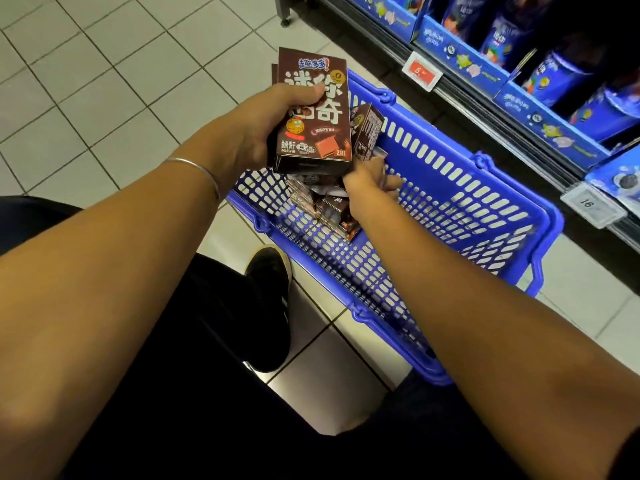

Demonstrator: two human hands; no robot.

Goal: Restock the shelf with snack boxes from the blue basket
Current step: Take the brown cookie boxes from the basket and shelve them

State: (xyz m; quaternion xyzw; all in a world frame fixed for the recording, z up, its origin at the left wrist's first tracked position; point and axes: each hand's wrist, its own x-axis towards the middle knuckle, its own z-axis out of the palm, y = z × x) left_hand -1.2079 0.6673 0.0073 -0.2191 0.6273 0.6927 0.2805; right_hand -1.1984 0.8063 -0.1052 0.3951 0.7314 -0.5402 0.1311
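Observation:
My left hand [258,128] grips a stack of brown snack boxes [313,112] above the blue basket [460,216], thumb across the front box. Inside the basket my right hand [372,174] holds another brown snack box [369,133] upright, fingers curled round its lower end. Several more brown boxes [329,209] lie in a pile at the basket's near left corner. The shelf [485,84] runs along the upper right.
The shelf carries blue display trays of blue snack cups [561,81] and price tags [422,71] on its edge. The basket stands on a white tiled floor [104,81]. My dark shoe [270,306] and trouser legs are beside the basket's near side.

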